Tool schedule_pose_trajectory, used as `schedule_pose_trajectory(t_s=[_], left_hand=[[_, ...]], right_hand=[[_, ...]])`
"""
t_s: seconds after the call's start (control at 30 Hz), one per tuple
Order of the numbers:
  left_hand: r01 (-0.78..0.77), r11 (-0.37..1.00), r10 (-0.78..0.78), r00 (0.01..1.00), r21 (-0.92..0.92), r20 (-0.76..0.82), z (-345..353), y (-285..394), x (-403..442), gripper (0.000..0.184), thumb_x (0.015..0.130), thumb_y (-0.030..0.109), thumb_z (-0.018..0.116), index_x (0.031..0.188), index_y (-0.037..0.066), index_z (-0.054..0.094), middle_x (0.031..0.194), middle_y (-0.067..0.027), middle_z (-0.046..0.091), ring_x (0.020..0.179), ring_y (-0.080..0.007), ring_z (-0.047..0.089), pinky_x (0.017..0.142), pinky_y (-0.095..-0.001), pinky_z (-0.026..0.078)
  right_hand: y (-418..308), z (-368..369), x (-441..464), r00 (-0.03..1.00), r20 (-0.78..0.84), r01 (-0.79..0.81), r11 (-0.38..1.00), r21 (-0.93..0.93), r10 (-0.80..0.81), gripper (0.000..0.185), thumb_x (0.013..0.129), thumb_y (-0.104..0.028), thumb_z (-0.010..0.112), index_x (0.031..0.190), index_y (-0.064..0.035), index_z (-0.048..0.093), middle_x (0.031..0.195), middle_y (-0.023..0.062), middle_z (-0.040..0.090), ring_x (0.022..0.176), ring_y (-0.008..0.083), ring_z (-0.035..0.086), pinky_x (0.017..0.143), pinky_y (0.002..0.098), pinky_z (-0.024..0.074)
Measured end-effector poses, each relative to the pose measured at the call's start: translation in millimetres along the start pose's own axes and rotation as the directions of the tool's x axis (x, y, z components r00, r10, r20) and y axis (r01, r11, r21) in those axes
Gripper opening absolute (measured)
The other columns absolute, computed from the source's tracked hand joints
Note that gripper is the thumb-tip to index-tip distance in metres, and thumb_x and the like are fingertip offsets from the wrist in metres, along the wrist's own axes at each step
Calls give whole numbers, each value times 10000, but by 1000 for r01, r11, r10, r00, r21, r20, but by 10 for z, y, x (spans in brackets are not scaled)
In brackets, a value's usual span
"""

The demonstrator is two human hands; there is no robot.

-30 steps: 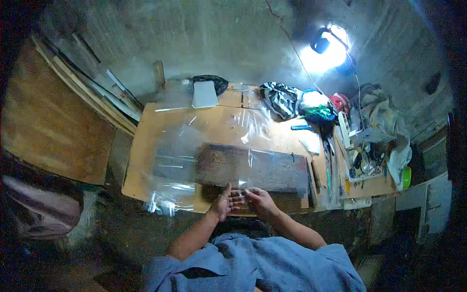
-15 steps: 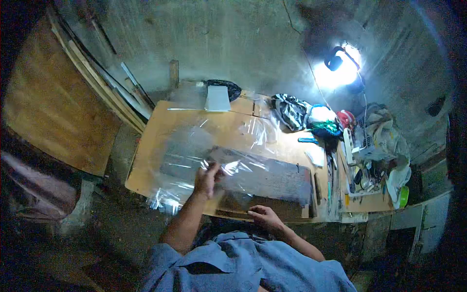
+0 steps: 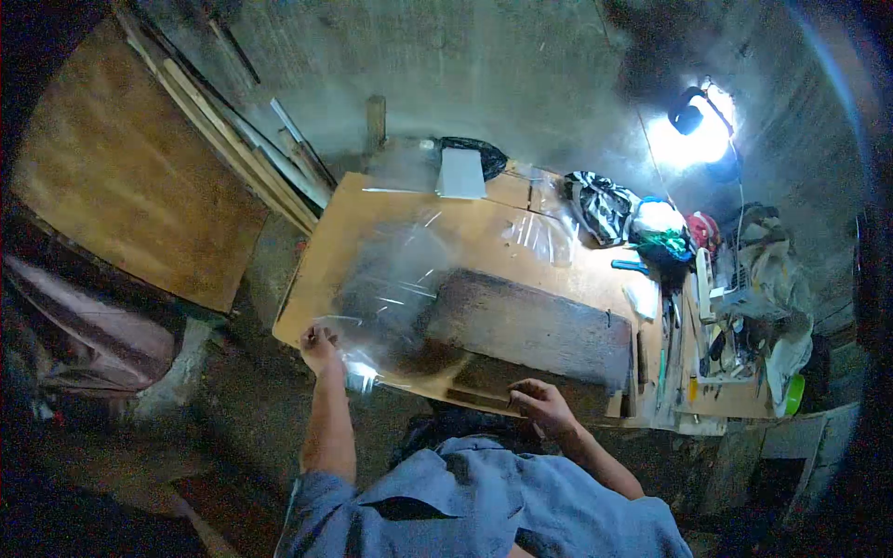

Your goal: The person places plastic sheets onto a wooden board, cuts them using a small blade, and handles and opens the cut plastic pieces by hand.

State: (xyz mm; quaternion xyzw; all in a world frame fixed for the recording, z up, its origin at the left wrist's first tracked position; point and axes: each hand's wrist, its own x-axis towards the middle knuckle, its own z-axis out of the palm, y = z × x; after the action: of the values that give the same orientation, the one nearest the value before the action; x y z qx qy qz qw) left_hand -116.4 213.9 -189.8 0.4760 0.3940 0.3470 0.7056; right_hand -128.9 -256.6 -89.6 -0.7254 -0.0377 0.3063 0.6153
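Head view: one dark board point(image 3: 535, 325) lies between clear plastic point(image 3: 391, 265) and one blue tool point(image 3: 631, 266). One striped bag point(image 3: 603, 206) and one white pad point(image 3: 461, 174) sit behind. Left fingers point(image 3: 314, 332) curl at the plastic; right fingers point(image 3: 526, 389) bend near the board; neither grip is clear.

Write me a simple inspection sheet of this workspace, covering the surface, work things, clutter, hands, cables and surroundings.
Surface: tan table, brighter toward the right.
Work things: clear film at left, beside a long, dark-edged board.
Clutter: striped bag and blue item, right of centre.
Hands: left hand by the film's near-left corner, grip unclear; right hand at the front edge, fingers bent.
Cables: thin cord below the lit lamp.
Surroundings: wooden strips leaning at left.
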Motion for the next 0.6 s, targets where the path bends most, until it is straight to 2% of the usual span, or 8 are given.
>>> schedule_pose_trajectory(t_s=[0.17, 0.27, 0.33, 0.37, 0.43, 0.5, 0.57, 0.6], left_hand=[[2, 1000, -5, 992, -22, -128, -81, 84, -208, 79, 899, 142, 598, 958, 111, 556, 887, -57, 615, 732, -164, 587, 534, -293, 457], [111, 991, -115, 992, -75, -58, -68, 178, -299, 115, 906, 147, 588, 1009, 107, 559, 861, -62, 621, 732, -161, 587, 534, -277, 445], [117, 992, -120, 991, 46, 65, -2, 310, -341, 146, 903, 148, 591, 1041, 116, 556, 830, -54, 622, 705, -132, 574, 520, -249, 412], [72, 997, -69, 985, -14, 160, 22, 407, -400, 150, 890, 119, 604, 1029, 128, 550, 841, -43, 615, 706, -114, 567, 528, -233, 396], [87, 994, -74, 979, -64, 190, 312, 709, -547, 160, 885, 103, 606, 1033, 128, 549, 861, -41, 613, 719, -113, 567, 533, -233, 401], [122, 981, -69, 946, -151, 316, 549, 923, -543, 184, 877, 63, 603, 1035, 129, 538, 918, -41, 604, 727, -102, 540, 544, -241, 410], [153, 954, -81, 960, -259, 267, 925, 1154, -616, 186, 873, 66, 613, 1032, 131, 541, 915, -39, 605, 711, -98, 533, 547, -241, 410], [181, 912, -101, 969, -369, 225, 1038, 1271, -666, 189, 869, 70, 624, 1028, 133, 544, 912, -37, 606, 696, -94, 526, 549, -240, 410]], right_hand=[[-352, 38, -9, 994, 5, -107, 991, 80, 107, 250, 906, -243, 647, 1046, -38, 619, 827, -23, 618, 677, 49, 519, 570, 218, 411], [-397, 64, 2, 994, 23, -107, 993, 40, 106, 281, 907, -273, 644, 1063, -41, 618, 838, -19, 615, 690, 56, 525, 578, 223, 420], [-441, 115, 35, 993, 50, -108, 994, 17, 107, 301, 911, -296, 638, 1075, -44, 617, 849, -15, 614, 698, 60, 530, 585, 226, 425], [-449, 164, 68, 981, 100, -167, 986, -1, 166, 319, 914, -315, 629, 1085, -46, 615, 864, -10, 613, 707, 70, 536, 590, 230, 431], [-394, 266, 198, 935, 200, -291, 956, -41, 294, 400, 940, -405, 568, 1095, -39, 613, 896, 1, 610, 765, 85, 550, 656, 248, 447], [-317, 408, 448, 925, 305, -244, 970, 13, 228, 461, 939, -454, 539, 1124, -36, 599, 921, 25, 618, 817, 115, 568, 710, 268, 454], [-479, 625, 608, 903, 402, -201, 977, 76, 154, 522, 939, -502, 511, 1154, -32, 586, 946, 48, 626, 870, 145, 586, 764, 288, 461], [-684, 768, 676, 863, 438, -379, 896, 229, 253, 579, 931, -545, 484, 1183, -30, 566, 987, 79, 626, 924, 189, 590, 813, 323, 457]])
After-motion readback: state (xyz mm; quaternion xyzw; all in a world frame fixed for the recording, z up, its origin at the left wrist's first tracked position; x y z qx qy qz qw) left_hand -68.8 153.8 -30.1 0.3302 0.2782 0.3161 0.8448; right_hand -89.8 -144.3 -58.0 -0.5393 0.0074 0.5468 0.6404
